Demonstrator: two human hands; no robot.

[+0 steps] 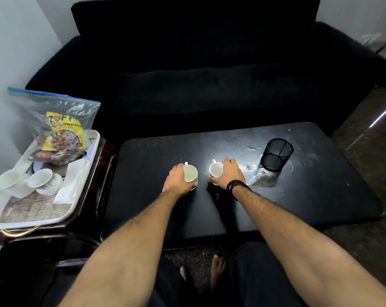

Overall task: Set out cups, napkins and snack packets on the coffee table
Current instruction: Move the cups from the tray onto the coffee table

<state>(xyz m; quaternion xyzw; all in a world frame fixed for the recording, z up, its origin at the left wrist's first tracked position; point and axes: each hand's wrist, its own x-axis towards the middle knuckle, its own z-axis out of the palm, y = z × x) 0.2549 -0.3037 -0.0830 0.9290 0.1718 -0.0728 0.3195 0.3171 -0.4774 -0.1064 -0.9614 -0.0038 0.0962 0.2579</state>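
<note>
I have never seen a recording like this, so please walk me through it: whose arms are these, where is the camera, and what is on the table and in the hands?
No machine here: a person wears a wide-angle camera on the head, so you look down along their own bare arms. The left hand grips one white cup and the right hand, with a dark band at its wrist, grips a second white cup. Both cups stand upright on the black coffee table, beside a black mesh holder. To the left, a white tray on a side stand holds more cups, folded napkins and a clear bag of snack packets. A dark sofa stands behind.
</note>
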